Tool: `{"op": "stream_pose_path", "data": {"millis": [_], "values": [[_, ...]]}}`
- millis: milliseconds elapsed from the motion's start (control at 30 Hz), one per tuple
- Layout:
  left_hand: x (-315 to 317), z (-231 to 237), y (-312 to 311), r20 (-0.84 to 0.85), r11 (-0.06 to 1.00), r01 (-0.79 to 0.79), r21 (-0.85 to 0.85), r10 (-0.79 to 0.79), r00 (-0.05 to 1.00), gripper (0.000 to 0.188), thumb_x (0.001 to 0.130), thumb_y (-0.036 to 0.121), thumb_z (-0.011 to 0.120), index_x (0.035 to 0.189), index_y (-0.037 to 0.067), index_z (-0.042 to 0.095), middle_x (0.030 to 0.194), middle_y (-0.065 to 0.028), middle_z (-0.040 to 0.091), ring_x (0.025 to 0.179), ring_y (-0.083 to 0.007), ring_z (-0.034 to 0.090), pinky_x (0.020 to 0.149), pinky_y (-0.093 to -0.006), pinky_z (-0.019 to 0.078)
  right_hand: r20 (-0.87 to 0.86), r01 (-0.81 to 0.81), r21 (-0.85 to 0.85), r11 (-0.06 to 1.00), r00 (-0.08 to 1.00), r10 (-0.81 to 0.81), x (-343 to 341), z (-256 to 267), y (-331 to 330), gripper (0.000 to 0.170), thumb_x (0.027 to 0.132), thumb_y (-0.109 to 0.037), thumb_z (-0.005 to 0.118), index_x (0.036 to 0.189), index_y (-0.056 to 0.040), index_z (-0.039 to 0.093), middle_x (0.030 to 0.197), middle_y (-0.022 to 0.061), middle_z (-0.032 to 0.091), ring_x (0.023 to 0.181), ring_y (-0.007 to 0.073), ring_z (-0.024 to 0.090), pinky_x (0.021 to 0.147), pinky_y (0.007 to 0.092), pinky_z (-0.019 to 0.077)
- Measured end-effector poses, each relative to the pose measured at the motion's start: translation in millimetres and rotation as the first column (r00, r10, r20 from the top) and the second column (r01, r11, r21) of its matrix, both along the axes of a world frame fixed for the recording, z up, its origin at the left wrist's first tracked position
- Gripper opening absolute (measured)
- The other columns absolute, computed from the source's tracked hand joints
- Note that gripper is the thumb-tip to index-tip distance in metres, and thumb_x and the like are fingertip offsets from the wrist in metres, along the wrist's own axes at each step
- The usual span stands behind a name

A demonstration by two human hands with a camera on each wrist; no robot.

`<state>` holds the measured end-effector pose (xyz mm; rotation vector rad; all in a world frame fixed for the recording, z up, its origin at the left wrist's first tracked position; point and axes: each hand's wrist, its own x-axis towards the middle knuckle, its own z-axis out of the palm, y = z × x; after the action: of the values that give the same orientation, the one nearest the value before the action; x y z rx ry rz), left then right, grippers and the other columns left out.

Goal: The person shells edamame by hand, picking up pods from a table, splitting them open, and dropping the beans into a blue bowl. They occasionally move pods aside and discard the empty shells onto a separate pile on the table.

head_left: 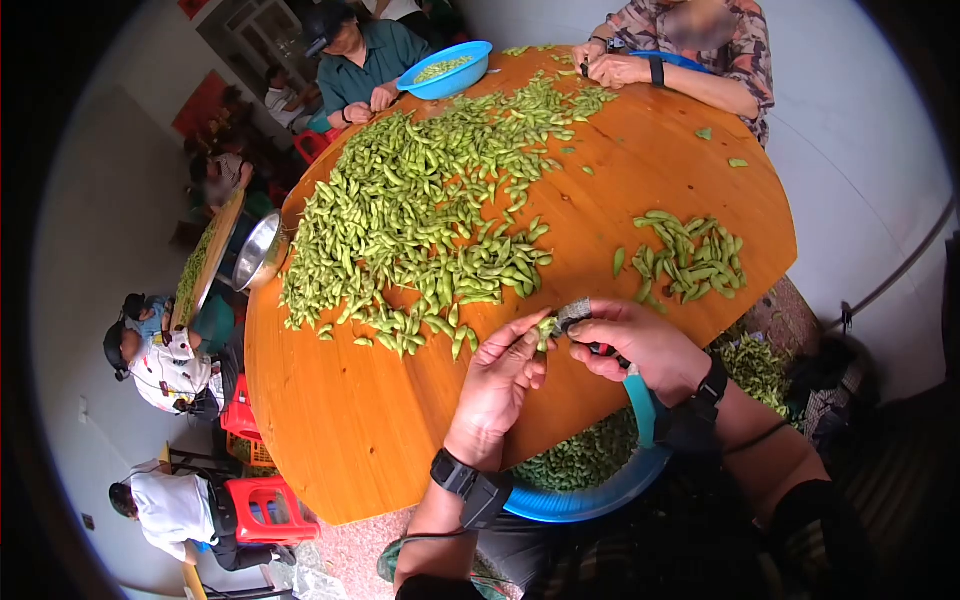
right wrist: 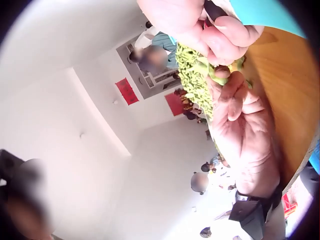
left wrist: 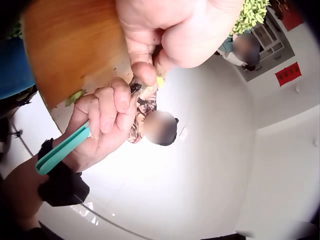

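My left hand [head_left: 500, 375] pinches a green soybean pod [head_left: 545, 330] between thumb and fingers above the near side of the table. Close against it, my right hand [head_left: 645, 345] grips a tool with a teal handle [head_left: 641, 405], which sticks out below the palm. A grey piece [head_left: 574, 312] shows at the right fingertips, by the pod; the tool's working end is mostly hidden. In the left wrist view the teal handle [left wrist: 65, 150] runs back toward the right wrist. The pod [right wrist: 217, 76] appears between both hands in the right wrist view.
A large pile of pods [head_left: 400, 210] covers the round wooden table's [head_left: 340, 430] far left, and a smaller heap [head_left: 690, 258] lies right. Below the near edge stands a blue basin [head_left: 565, 512] of green pieces. Two people sit across, near another blue basin [head_left: 445, 85].
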<state>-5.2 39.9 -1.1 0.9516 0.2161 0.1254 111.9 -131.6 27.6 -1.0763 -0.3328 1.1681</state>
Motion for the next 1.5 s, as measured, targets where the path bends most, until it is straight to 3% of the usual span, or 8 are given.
{"op": "stream_pose_path", "data": {"millis": [200,333,667,800,867,1067,1333,1500], "values": [[2,5,-6,-0.008,1.000,0.004,-0.022,-0.005,1.000,0.031,0.097,0.011,0.055,0.127,0.002,0.057,0.099,-0.0041,0.065,0.070,-0.0052,0.054,0.057,-0.0142,0.0431,0.185,0.001,-0.052,0.999,0.983,0.009,3,3,0,0.014,0.094,-0.011,0.053,0.103,-0.0034,0.060,0.071,0.0000,0.055,0.049,0.0049,0.045,0.042,0.0201,0.0319],[5,-5,-11,0.004,0.929,-0.102,0.356,0.107,0.994,0.031,0.095,0.010,0.059,0.124,0.001,0.057,0.094,-0.0044,0.067,0.068,-0.0078,0.060,0.055,-0.0170,0.0473,0.296,0.083,-0.051,0.995,0.953,-0.064,-18,6,3,0.013,0.097,-0.012,0.052,0.104,-0.0026,0.058,0.072,-0.0003,0.055,0.049,0.0036,0.044,0.043,0.0189,0.0318],[5,-3,-11,-0.065,0.949,-0.237,0.209,0.255,0.965,0.018,0.100,0.013,0.050,0.113,0.003,0.057,0.084,-0.0007,0.059,0.055,-0.0060,0.049,0.047,-0.0174,0.0375,0.371,0.242,-0.075,0.967,0.907,-0.199,-16,-12,-6,0.012,0.096,-0.011,0.055,0.104,-0.0038,0.059,0.069,0.0002,0.055,0.047,0.0038,0.045,0.042,0.0189,0.0341],[6,-14,-19,-0.057,0.770,-0.098,0.630,0.172,0.983,0.019,0.100,0.011,0.050,0.115,0.002,0.056,0.086,-0.0022,0.060,0.063,-0.0075,0.050,0.056,-0.0207,0.0417,0.425,0.141,-0.136,0.981,0.902,-0.070,-12,-4,3,0.009,0.094,-0.013,0.058,0.094,-0.0042,0.057,0.067,-0.0006,0.055,0.048,0.0042,0.047,0.042,0.0208,0.0355],[9,-24,-18,0.264,0.254,-0.289,0.923,0.127,0.956,0.023,0.098,0.009,0.050,0.120,0.000,0.055,0.089,-0.0067,0.061,0.076,-0.0137,0.057,0.069,-0.0274,0.0485,0.442,0.115,-0.125,0.986,0.895,-0.048,-10,-4,5,0.011,0.093,-0.014,0.059,0.090,-0.0042,0.056,0.065,-0.0010,0.054,0.048,0.0049,0.048,0.041,0.0220,0.0361],[5,-20,-18,0.211,0.170,-0.213,0.962,0.029,0.977,0.042,0.088,-0.002,0.054,0.129,-0.003,0.047,0.113,-0.0263,0.055,0.103,-0.0453,0.056,0.087,-0.0443,0.0482,0.587,0.158,-0.089,0.983,0.806,-0.077,-9,-6,16,0.016,0.090,-0.015,0.063,0.082,-0.0042,0.053,0.058,-0.0017,0.051,0.044,0.0054,0.047,0.039,0.0232,0.0351],[-11,4,-28,-0.014,0.547,0.080,0.833,-0.124,0.992,0.073,0.102,0.048,0.028,0.145,-0.010,0.017,0.143,-0.0284,0.035,0.139,-0.0366,0.029,0.113,-0.0392,0.0236,0.442,0.113,-0.065,0.992,0.894,-0.072,-20,-1,14,0.006,0.090,-0.009,0.057,0.092,-0.0034,0.059,0.058,-0.0025,0.051,0.045,0.0038,0.046,0.040,0.0218,0.0343],[-6,-14,-14,-0.092,0.600,0.179,0.779,-0.172,0.981,0.065,0.102,0.050,0.027,0.136,-0.005,0.033,0.122,-0.0191,0.053,0.117,-0.0288,0.050,0.101,-0.0350,0.0389,0.526,0.090,-0.087,0.992,0.850,-0.031,-24,-2,20,0.008,0.090,-0.010,0.058,0.090,-0.0022,0.059,0.059,-0.0018,0.052,0.045,0.0036,0.046,0.041,0.0212,0.0360]]}}
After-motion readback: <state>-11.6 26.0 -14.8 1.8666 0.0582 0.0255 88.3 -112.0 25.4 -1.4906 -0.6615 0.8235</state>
